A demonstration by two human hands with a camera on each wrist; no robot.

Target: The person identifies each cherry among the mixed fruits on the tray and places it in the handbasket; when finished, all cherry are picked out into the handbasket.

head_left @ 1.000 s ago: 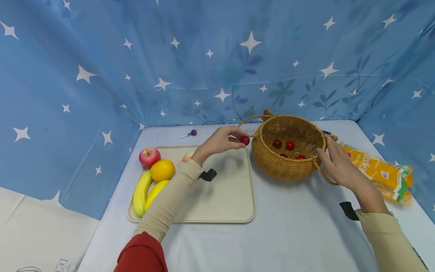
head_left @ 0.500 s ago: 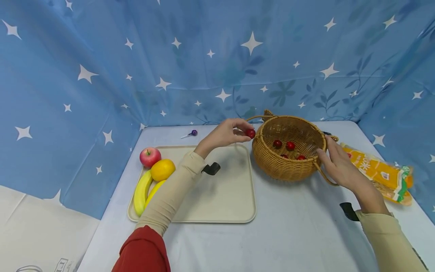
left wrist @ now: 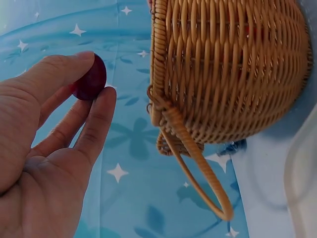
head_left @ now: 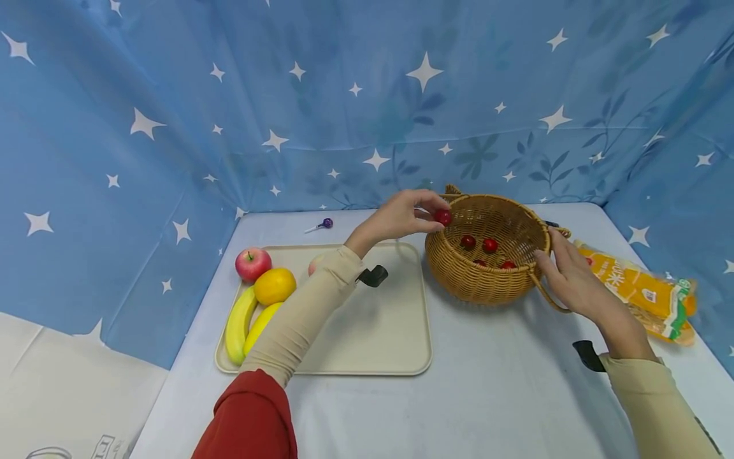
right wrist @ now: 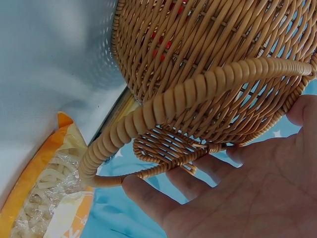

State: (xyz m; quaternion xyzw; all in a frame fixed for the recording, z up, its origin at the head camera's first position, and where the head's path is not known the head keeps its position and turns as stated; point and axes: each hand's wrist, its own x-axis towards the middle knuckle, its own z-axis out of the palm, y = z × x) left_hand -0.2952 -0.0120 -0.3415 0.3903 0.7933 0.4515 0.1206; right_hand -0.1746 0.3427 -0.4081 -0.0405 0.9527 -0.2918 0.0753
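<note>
Between the thumb and fingers of my left hand (head_left: 404,215) a dark red cherry (head_left: 443,217) is pinched, just over the left rim of a wicker basket (head_left: 478,290). The left wrist view shows that cherry (left wrist: 92,78) apart from the basket wall (left wrist: 218,64). Inside the basket lie several red cherries (head_left: 490,245). My right hand (head_left: 576,280) grips the basket's right rim, close to a looped handle (head_left: 553,294). In the right wrist view its fingers (right wrist: 148,196) reach along the rim and handle.
A beige tray (head_left: 378,357) lies left of the basket, bearing a red apple (head_left: 253,265), a yellow-orange fruit (head_left: 274,287) and bananas (head_left: 237,328). A purple lollipop (head_left: 326,223) lies behind it. An orange food packet (head_left: 642,287) is at the right.
My left hand has moved right and slightly up with the cherry, from beside the basket to above its left rim. My right hand and the basket have stayed in place.
</note>
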